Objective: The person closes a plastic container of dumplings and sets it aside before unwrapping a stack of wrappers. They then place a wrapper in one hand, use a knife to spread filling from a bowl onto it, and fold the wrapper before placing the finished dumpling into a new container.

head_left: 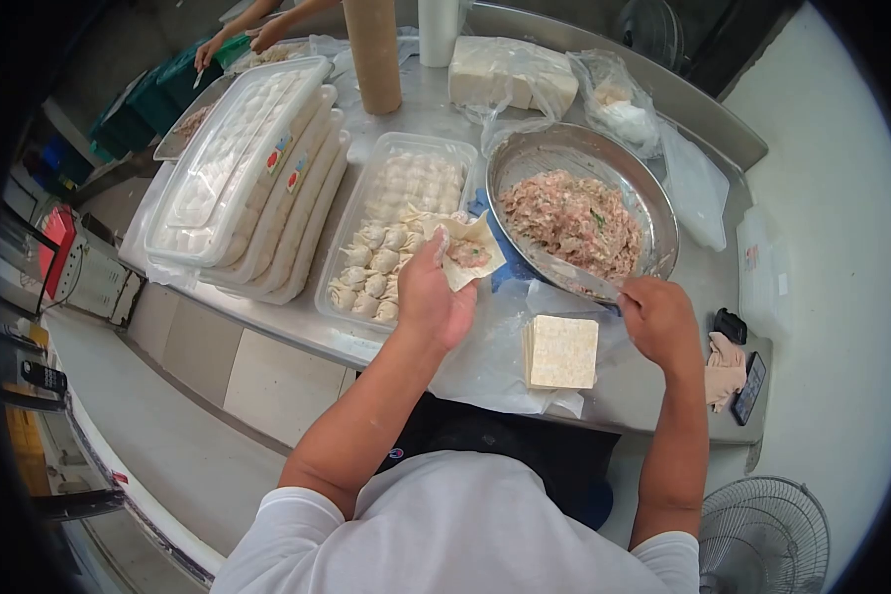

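Now, wrapper in the left hand, blade in the right

Head view: left hand (431, 297) sits near centre, fingers curled up around a wrapper (475, 255) that lies open on them with a dab of pink filling in its middle; right hand (658, 319), at 3 o'clock of it, is closed on the handle of a blade (564, 269) whose tip lies over the near rim of the bowl (574, 139). Mince (569, 218) fills the bowl, at 1 o'clock of the wrapper. Between the hands, at 6 o'clock of the bowl, a stack (561, 351) of square wrappers lies on plastic sheet. Tray (366, 198) of folded dumplings (371, 267) is just beside the left hand at 11 o'clock; lidded trays (247, 168) lean at 9 o'clock of it. At 11 o'clock of the frame, another person's hands (233, 40) are well apart
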`<action>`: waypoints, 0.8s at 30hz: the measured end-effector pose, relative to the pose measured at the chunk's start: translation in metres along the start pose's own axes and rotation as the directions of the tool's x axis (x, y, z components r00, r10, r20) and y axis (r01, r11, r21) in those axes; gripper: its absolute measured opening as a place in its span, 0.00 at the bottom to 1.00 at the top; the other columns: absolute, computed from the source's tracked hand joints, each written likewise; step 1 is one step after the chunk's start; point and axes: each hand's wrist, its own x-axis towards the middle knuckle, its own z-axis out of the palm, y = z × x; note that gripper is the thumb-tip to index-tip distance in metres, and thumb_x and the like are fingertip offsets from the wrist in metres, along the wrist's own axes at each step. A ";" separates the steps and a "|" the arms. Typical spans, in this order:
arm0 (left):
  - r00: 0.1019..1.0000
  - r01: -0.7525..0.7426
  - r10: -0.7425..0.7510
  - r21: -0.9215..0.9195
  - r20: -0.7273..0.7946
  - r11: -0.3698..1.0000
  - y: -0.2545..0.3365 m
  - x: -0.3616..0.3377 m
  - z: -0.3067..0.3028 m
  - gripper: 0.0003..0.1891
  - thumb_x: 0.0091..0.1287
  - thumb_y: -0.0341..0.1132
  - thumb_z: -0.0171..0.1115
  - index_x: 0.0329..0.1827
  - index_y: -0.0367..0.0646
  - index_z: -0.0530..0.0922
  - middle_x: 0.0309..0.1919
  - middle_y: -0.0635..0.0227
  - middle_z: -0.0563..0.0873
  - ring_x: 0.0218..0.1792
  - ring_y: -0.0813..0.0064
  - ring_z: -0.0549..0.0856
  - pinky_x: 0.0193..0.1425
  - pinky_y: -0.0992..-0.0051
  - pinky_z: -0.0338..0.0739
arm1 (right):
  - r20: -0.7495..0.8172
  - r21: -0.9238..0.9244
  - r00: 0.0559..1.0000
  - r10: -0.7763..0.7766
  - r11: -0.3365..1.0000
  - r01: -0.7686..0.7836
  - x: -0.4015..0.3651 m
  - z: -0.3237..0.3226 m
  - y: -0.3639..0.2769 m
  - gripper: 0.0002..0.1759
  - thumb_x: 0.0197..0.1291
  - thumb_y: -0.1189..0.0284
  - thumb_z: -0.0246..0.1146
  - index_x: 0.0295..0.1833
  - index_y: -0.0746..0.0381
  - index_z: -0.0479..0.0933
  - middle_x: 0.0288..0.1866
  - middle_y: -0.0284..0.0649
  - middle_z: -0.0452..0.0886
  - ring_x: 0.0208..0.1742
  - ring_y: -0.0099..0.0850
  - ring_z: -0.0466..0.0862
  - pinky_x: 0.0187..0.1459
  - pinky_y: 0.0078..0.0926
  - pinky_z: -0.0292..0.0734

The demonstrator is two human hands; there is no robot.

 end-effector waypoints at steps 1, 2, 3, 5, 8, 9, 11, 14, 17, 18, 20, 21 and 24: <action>1.000 0.019 -0.019 0.005 0.005 1.000 -0.001 -0.001 0.001 0.20 0.81 0.39 0.49 0.69 0.34 0.68 0.65 0.57 0.77 0.67 0.59 0.77 0.77 0.57 0.68 | 0.002 0.000 1.000 -0.001 1.000 0.001 -0.002 -0.005 0.002 0.10 0.60 0.74 0.62 0.45 0.63 0.84 0.39 0.49 0.85 0.41 0.50 0.85 0.43 0.45 0.80; 1.000 0.020 -0.020 0.004 0.002 1.000 -0.002 -0.001 0.003 0.20 0.81 0.39 0.49 0.69 0.34 0.68 0.65 0.57 0.77 0.67 0.59 0.77 0.77 0.57 0.68 | 0.007 0.110 0.999 0.051 0.993 -0.052 -0.005 -0.012 0.002 0.09 0.60 0.75 0.64 0.44 0.64 0.84 0.38 0.49 0.85 0.40 0.49 0.84 0.42 0.43 0.79; 0.999 0.045 -0.045 0.012 -0.011 0.999 -0.003 -0.004 0.008 0.21 0.81 0.40 0.49 0.69 0.35 0.68 0.65 0.57 0.77 0.67 0.59 0.77 0.77 0.57 0.68 | 0.018 0.217 0.994 0.106 0.970 -0.107 -0.008 -0.016 0.002 0.08 0.60 0.75 0.65 0.44 0.65 0.84 0.38 0.49 0.86 0.38 0.49 0.84 0.40 0.41 0.78; 0.997 0.073 -0.073 0.020 -0.022 0.997 -0.009 -0.003 0.010 0.21 0.82 0.40 0.48 0.70 0.35 0.68 0.65 0.57 0.77 0.67 0.58 0.77 0.77 0.56 0.68 | -0.057 0.255 0.993 0.100 0.964 -0.082 -0.012 -0.017 0.000 0.08 0.60 0.76 0.66 0.44 0.66 0.84 0.37 0.48 0.85 0.37 0.49 0.83 0.39 0.40 0.78; 0.993 0.114 -0.114 0.006 0.013 0.993 -0.019 0.001 0.008 0.22 0.82 0.42 0.47 0.70 0.36 0.68 0.65 0.57 0.77 0.67 0.59 0.77 0.77 0.54 0.66 | -0.169 0.284 0.984 0.058 0.959 -0.008 -0.015 -0.018 -0.008 0.09 0.59 0.77 0.67 0.45 0.66 0.83 0.35 0.48 0.83 0.35 0.48 0.83 0.37 0.38 0.77; 0.992 0.121 -0.121 0.003 0.026 0.993 -0.021 0.000 0.011 0.22 0.82 0.43 0.47 0.70 0.36 0.68 0.65 0.58 0.77 0.67 0.60 0.77 0.77 0.54 0.65 | -0.202 0.276 0.979 0.020 0.960 0.037 -0.015 -0.017 -0.012 0.10 0.58 0.78 0.68 0.46 0.65 0.83 0.35 0.47 0.82 0.34 0.47 0.82 0.36 0.38 0.77; 0.991 0.128 -0.128 0.002 0.038 0.992 -0.021 -0.001 0.013 0.23 0.82 0.43 0.47 0.71 0.37 0.69 0.65 0.58 0.77 0.67 0.61 0.77 0.77 0.54 0.64 | -0.223 0.225 0.975 0.010 0.974 0.041 -0.015 -0.011 -0.017 0.09 0.59 0.77 0.67 0.45 0.64 0.83 0.34 0.46 0.81 0.34 0.46 0.83 0.36 0.38 0.77; 0.993 0.116 -0.117 0.039 0.027 0.993 -0.023 -0.004 0.011 0.22 0.81 0.43 0.48 0.70 0.38 0.69 0.66 0.60 0.78 0.67 0.62 0.77 0.77 0.56 0.64 | -0.212 0.016 0.977 -0.004 1.000 0.008 -0.016 -0.007 -0.012 0.06 0.59 0.76 0.66 0.43 0.61 0.82 0.33 0.43 0.80 0.34 0.44 0.83 0.35 0.40 0.77; 0.996 0.080 -0.082 0.067 0.039 0.995 -0.023 -0.007 0.003 0.22 0.81 0.43 0.47 0.70 0.39 0.70 0.66 0.62 0.78 0.67 0.63 0.77 0.76 0.57 0.63 | -0.128 -0.156 0.992 -0.021 0.988 0.001 -0.010 -0.002 0.001 0.02 0.60 0.74 0.64 0.39 0.60 0.81 0.33 0.40 0.79 0.34 0.44 0.84 0.35 0.42 0.78; 0.996 0.090 -0.090 0.081 0.005 0.993 -0.023 -0.009 0.002 0.21 0.82 0.43 0.47 0.70 0.39 0.70 0.65 0.61 0.78 0.67 0.63 0.77 0.76 0.57 0.64 | -0.077 -0.172 0.996 -0.038 0.985 0.024 -0.010 -0.001 0.005 0.01 0.60 0.74 0.63 0.37 0.59 0.80 0.32 0.39 0.79 0.34 0.44 0.84 0.35 0.43 0.78; 0.995 0.095 -0.093 0.090 -0.029 0.991 -0.025 -0.009 0.001 0.21 0.82 0.43 0.47 0.70 0.39 0.70 0.65 0.61 0.78 0.67 0.63 0.77 0.76 0.57 0.64 | -0.083 -0.154 0.995 -0.051 0.987 0.038 -0.012 -0.001 0.008 0.02 0.60 0.74 0.64 0.38 0.59 0.81 0.32 0.39 0.79 0.33 0.44 0.84 0.34 0.42 0.78; 0.997 0.079 -0.079 0.085 -0.001 0.993 -0.026 -0.009 0.000 0.21 0.82 0.43 0.46 0.69 0.38 0.70 0.65 0.60 0.78 0.66 0.63 0.77 0.76 0.57 0.65 | -0.088 -0.134 0.994 -0.071 0.989 0.059 -0.010 -0.001 0.009 0.03 0.59 0.75 0.65 0.39 0.59 0.82 0.32 0.40 0.79 0.32 0.44 0.83 0.34 0.41 0.78; 0.997 0.075 -0.075 0.064 0.002 0.995 -0.027 -0.011 0.003 0.21 0.82 0.42 0.46 0.69 0.37 0.70 0.64 0.59 0.78 0.66 0.62 0.77 0.76 0.58 0.66 | -0.162 0.102 0.985 -0.064 0.991 0.081 -0.015 -0.006 0.007 0.07 0.57 0.77 0.67 0.42 0.59 0.85 0.32 0.41 0.79 0.32 0.44 0.83 0.34 0.39 0.77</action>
